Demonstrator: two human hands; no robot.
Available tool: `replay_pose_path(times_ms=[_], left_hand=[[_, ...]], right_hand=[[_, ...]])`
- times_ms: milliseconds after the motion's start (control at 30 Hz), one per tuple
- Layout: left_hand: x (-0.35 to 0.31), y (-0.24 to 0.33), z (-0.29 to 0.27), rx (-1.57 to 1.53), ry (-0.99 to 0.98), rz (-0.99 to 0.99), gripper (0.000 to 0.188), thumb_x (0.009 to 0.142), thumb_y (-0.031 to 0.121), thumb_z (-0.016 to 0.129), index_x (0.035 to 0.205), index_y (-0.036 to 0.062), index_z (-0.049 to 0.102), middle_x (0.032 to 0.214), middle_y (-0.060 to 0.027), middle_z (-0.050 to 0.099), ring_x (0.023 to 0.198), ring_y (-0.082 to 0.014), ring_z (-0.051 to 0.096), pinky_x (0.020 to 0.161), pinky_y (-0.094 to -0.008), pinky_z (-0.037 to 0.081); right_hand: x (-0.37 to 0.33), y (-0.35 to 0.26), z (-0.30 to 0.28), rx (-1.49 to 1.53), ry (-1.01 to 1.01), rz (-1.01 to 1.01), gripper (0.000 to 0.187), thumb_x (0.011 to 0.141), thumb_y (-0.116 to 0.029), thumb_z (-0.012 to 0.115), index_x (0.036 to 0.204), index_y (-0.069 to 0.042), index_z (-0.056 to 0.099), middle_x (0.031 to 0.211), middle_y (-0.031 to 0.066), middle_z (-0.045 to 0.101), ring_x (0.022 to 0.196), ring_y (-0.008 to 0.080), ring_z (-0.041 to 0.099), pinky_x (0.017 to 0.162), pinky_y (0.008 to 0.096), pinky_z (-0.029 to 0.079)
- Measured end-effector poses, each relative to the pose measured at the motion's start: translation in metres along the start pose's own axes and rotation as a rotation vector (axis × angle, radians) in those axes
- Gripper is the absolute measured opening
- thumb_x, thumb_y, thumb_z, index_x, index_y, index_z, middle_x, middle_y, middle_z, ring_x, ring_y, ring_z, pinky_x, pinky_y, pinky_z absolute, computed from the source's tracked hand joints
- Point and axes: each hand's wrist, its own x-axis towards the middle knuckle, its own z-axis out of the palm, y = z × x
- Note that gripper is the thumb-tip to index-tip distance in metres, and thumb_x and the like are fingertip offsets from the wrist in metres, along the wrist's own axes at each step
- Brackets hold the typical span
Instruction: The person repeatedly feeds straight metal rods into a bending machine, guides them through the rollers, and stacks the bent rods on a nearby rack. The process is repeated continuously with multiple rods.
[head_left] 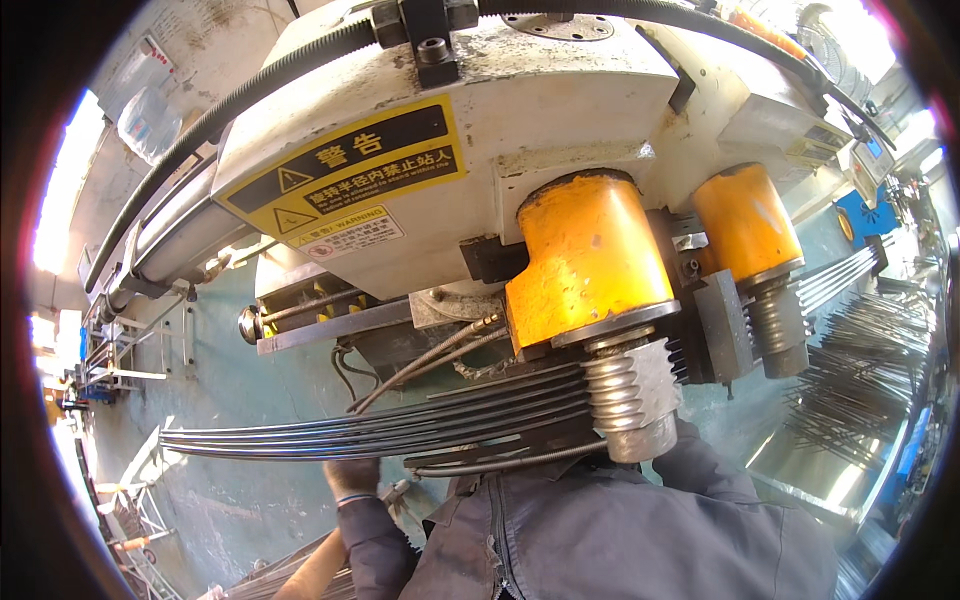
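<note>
Metal rods (380,430): long, thin, dark grey, shinier toward left ends. Bunch runs side by side, roughly parallel, narrow gaps, stretching left from ribbed metal post (630,390). Stretch behind post hidden; left ends nearly even, well apart from post.

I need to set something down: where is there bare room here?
Bare floor shows between the white frame and the machine, above the long rods in the picture, and again below them, left of the left hand. It's crowded around the orange cylinders and at the rod heap, far right.
</note>
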Motion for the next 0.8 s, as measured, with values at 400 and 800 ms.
replay_pose_path(times_ms=[400,800], left_hand=[[-0.005,0.057,0.005,0.060,-0.119,0.332,0.032,0.099,0.015,0.074,0.129,0.0055,0.078,0.143,-0.0086,0.076,0.130,-0.0312,0.072,0.105,-0.0405,0.061],[-0.013,0.025,0.046,-1.312,-0.571,-0.175,0.024,0.111,0.013,0.057,0.131,0.0063,0.069,0.146,-0.0094,0.073,0.135,-0.0245,0.068,0.117,-0.0437,0.051]], right_hand=[[-0.049,-0.077,-0.081,1.089,0.225,0.683,0.035,0.101,-0.034,0.077,0.115,-0.002,0.083,0.102,0.0152,0.085,0.096,0.0259,0.081,0.089,0.0391,0.061],[-0.219,-0.235,-0.457,0.721,1.140,-0.304,0.032,0.085,-0.003,0.086,0.117,-0.005,0.082,0.101,0.0111,0.083,0.091,0.0365,0.079,0.082,0.0468,0.063]])
